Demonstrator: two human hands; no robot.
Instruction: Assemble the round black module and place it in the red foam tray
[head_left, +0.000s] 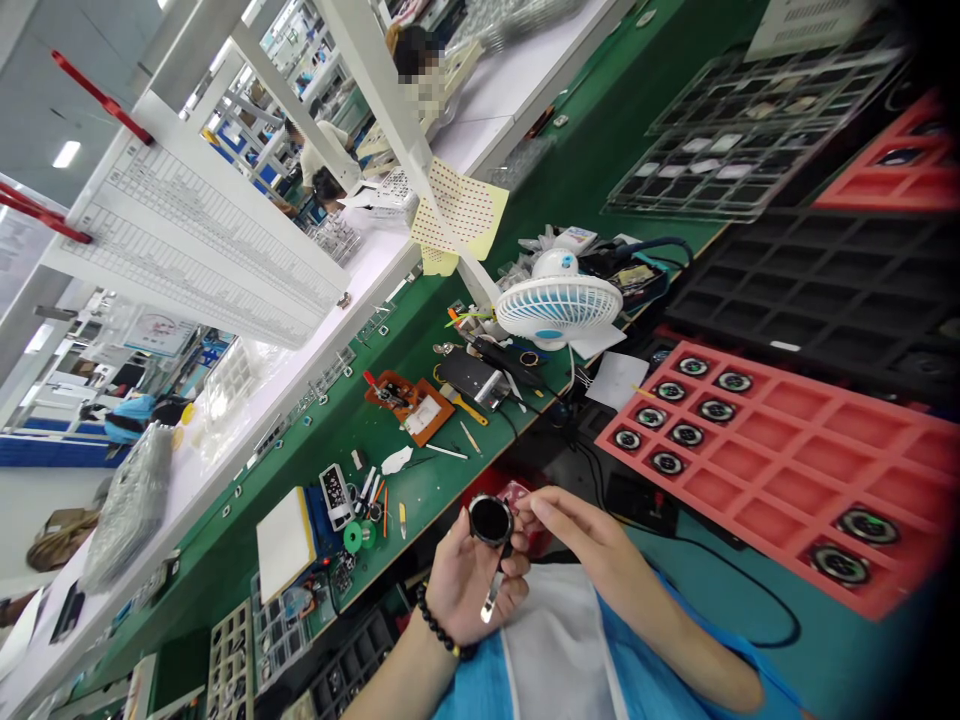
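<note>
My left hand (465, 580) is closed around a round watch (491, 520) with a black face and a dark rim, held up in front of my lap. Below the watch, a shiny metal piece (490, 598) sticks out between the same hand's fingers; its kind is unclear. My right hand (574, 525) comes in from the right, its thumb and fingertips pinched together just beside the watch's edge. Whatever is between those fingertips is too small to make out. Behind the fingers shows a bit of red, shiny plastic (515, 493).
A red compartment tray (795, 440) with several round watch parts lies to the right, by black trays (832, 290). On the green bench (442, 480) stand a white fan (559, 305), an orange holder (420, 410), hand tools and green spools (358, 536). People sit at benches beyond.
</note>
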